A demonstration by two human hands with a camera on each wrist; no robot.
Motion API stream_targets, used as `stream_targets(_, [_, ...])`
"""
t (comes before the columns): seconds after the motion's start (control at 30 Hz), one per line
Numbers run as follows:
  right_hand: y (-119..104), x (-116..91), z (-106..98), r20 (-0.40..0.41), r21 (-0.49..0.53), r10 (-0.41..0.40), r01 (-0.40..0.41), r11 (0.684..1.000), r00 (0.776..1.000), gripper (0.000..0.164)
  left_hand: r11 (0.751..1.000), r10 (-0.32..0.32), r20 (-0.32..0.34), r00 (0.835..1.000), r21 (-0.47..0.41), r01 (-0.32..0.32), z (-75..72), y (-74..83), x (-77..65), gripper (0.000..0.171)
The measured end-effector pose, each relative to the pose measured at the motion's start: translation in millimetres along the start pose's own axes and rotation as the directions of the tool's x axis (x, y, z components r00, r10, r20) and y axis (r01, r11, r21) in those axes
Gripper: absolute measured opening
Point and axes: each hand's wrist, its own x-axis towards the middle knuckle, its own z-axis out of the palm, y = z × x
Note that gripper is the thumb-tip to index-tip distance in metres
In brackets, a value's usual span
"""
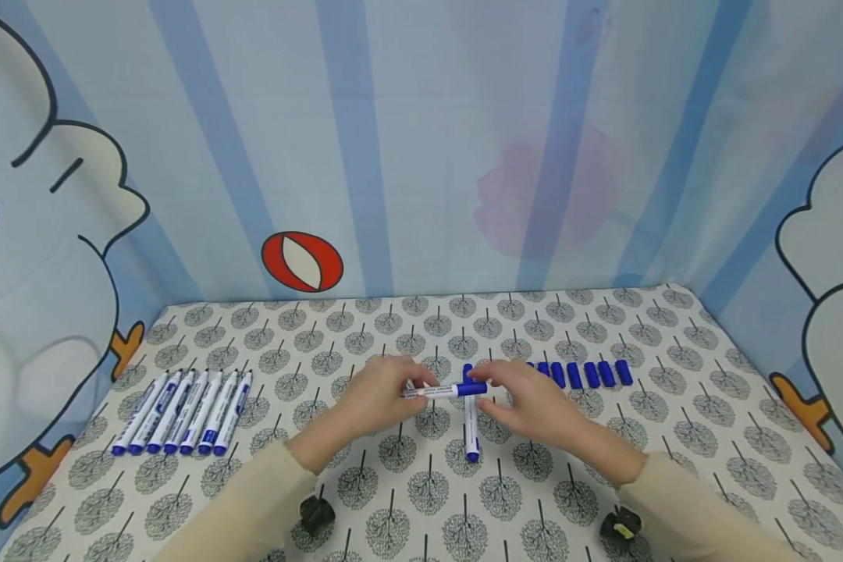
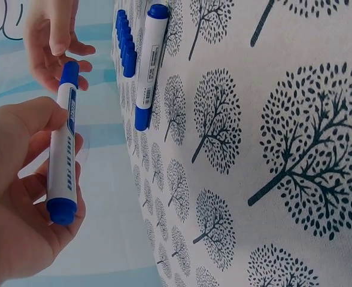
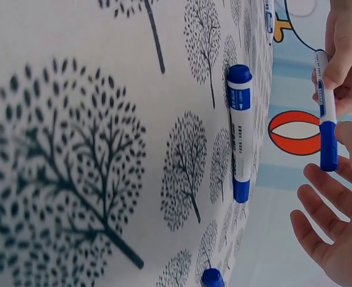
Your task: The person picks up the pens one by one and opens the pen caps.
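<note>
My left hand pinches a white whiteboard marker by its barrel, thumb on one side and fingers on the other. The marker lies nearly level above the table, its blue cap pointing right. Around that capped end is my right hand, thumb and fingers spread apart and not closed on it. In the right wrist view its thumb is close beside the cap; whether it touches, I cannot tell. Beneath lies a second capped marker on the patterned cloth.
Several uncapped markers lie side by side at the left, tips away from me. To the right, several loose blue caps form a row, partly hidden by my right hand. A printed curtain hangs behind the tree-patterned tablecloth.
</note>
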Motion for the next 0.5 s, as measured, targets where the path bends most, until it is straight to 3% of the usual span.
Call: stream_targets(0.5, [-5.8, 1.5, 13.1, -0.027, 0.14, 0.026, -0.022, 0.99, 0.999, 0.022, 0.996, 0.086, -0.039, 0.996, -0.02, -0.087, 2.6, 2.8, -5.6, 0.024])
